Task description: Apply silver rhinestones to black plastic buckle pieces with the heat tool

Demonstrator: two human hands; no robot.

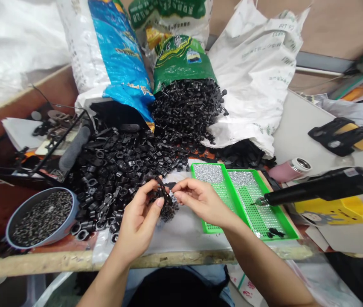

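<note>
My left hand (139,215) pinches a small black plastic part (162,189) between thumb and fingers, just above the table's front edge. My right hand (197,198) meets it from the right, its fingertips closed on the other end of the same part or on a second small black piece; I cannot tell which. Both hands hover beside a large heap of black plastic parts (120,170) that spills from opened sacks.
A grey bowl (15,221) of small dark rings sits front left. Two green perforated trays (248,196) lie to the right, one holding a few black parts. A black power screwdriver (322,187) hangs over them. A blue sack (111,55), a green sack (181,59) and a white sack (254,72) stand behind.
</note>
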